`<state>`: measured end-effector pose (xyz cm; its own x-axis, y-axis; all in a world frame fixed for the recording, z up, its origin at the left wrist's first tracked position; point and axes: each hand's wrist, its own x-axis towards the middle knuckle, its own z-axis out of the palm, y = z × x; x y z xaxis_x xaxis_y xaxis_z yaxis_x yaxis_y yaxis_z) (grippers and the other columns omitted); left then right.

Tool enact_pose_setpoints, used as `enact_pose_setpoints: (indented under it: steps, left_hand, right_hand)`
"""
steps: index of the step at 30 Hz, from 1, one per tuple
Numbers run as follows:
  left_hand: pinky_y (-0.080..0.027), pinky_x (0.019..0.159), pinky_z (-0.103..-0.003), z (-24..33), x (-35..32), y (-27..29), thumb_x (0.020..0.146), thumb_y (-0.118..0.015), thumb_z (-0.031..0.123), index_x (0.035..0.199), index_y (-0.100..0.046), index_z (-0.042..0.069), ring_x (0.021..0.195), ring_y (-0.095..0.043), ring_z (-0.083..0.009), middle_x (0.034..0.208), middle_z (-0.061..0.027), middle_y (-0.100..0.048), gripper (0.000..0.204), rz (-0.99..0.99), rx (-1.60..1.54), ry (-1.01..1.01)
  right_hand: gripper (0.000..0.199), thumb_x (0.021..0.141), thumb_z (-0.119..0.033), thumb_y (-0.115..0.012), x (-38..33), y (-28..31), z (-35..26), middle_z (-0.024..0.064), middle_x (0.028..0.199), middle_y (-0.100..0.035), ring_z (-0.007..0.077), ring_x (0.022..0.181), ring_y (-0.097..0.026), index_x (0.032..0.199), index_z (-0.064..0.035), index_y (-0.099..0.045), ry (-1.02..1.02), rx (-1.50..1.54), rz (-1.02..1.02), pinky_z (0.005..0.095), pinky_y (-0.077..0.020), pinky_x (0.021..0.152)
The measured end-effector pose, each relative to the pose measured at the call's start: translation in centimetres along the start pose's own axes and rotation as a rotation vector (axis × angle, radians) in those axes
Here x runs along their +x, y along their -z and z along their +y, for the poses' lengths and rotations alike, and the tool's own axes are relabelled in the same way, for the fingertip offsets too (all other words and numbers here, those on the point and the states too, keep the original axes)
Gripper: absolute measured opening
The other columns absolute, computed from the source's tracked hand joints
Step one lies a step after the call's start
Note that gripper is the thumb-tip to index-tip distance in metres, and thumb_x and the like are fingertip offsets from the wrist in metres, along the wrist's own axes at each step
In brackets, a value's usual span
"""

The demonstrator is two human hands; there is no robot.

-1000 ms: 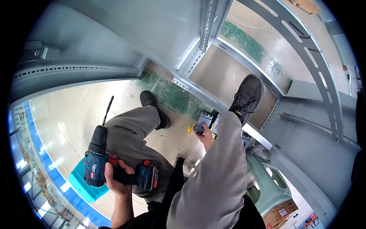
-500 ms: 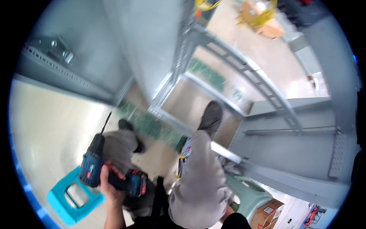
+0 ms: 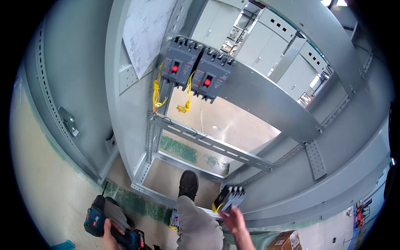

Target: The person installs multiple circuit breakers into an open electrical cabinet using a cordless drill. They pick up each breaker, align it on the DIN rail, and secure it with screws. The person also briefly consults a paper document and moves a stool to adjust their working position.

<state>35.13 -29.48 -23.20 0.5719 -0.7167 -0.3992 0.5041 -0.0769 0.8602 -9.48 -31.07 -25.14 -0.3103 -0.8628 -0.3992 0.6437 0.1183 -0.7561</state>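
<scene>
My left hand (image 3: 109, 237) is closed around the grip of a blue cordless drill (image 3: 95, 221), whose long thin bit points up and away at the lower left. In my right hand (image 3: 235, 221) is a dark grey circuit breaker (image 3: 233, 197) with a yellow wire bundle, held in front of the cabinet's lower opening. Two similar breakers with red switches, a left one (image 3: 180, 64) and a right one (image 3: 211, 75), sit side by side on the frame of the grey metal cabinet (image 3: 266, 96). Yellow wires (image 3: 157, 93) dangle from them.
A slotted crossbar (image 3: 208, 141) spans the cabinet below the breakers. Another breaker (image 3: 174, 218) is near my leg. My foot (image 3: 188, 184) reaches inside the frame. Beside me are a green stool (image 3: 254, 238) and a cardboard box (image 3: 285, 241). A printed sheet (image 3: 146, 33) hangs at upper left.
The view has swung up toward the mounted breakers. My right hand has come up into view with a circuit breaker in it. The drill stays in my left hand, lower in the picture.
</scene>
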Motion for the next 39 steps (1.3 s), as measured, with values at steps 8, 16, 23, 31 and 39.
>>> enact_pose_setpoints:
  steps: [8,16,23,31,39]
  left_hand:
    - [-0.046,0.042,-0.030,-0.2,0.6,1.0,0.089,-0.067,0.032,0.087,-0.058,0.006,0.047,-0.054,-0.0162,0.063,-0.0044,-0.055,0.027,-0.067,-0.001,-0.018]
    - [-0.046,0.044,-0.029,0.6,-0.9,-0.7,0.091,-0.066,0.026,0.088,-0.057,0.006,0.049,-0.053,-0.0162,0.065,-0.0034,-0.053,0.022,-0.207,-0.038,-0.032]
    - [-0.048,0.062,-0.031,3.9,-2.0,-6.9,0.086,-0.071,0.016,0.110,-0.057,0.001,0.063,-0.058,-0.0174,0.075,-0.0067,-0.059,0.032,-0.673,-0.048,-0.176]
    - [-0.048,0.062,-0.028,9.9,-6.2,-20.5,0.086,-0.068,0.009,0.091,-0.062,0.004,0.065,-0.059,-0.0118,0.071,-0.0021,-0.061,0.010,-0.844,0.195,-0.748]
    - [-0.051,0.060,-0.031,12.3,-7.3,-28.2,0.074,-0.075,0.006,0.088,-0.065,0.002,0.064,-0.068,-0.0235,0.074,-0.0101,-0.067,0.017,-0.809,0.294,-1.326]
  right_hand:
    - [0.054,0.084,-0.028,-0.073,2.0,-23.4,-14.2,0.0132,0.124,-0.052,0.0277,0.115,-0.051,0.126,-0.0066,-0.046,0.095,0.204,-0.366,0.0416,-0.0427,0.105]
    - [0.049,0.085,-0.023,-0.073,4.9,-33.1,-16.8,0.0121,0.119,-0.051,0.0239,0.108,-0.053,0.124,-0.0069,-0.047,0.216,0.264,-0.370,0.0404,-0.0449,0.105]
    - [0.039,0.087,-0.022,-0.071,6.5,-35.8,-16.3,0.0079,0.117,-0.050,0.0178,0.105,-0.048,0.118,-0.0086,-0.052,0.236,0.302,-0.382,0.0391,-0.0439,0.105]
    - [0.041,0.088,-0.022,-0.068,7.2,-36.1,-16.1,0.0070,0.109,-0.059,0.0182,0.099,-0.056,0.120,-0.0022,-0.052,0.386,0.238,-0.355,0.0348,-0.0458,0.092]
    - [0.035,0.086,-0.020,-0.071,9.1,-35.7,-15.7,0.0069,0.103,-0.063,0.0158,0.088,-0.061,0.111,0.0008,-0.057,0.315,0.248,-0.381,0.0318,-0.0485,0.077]
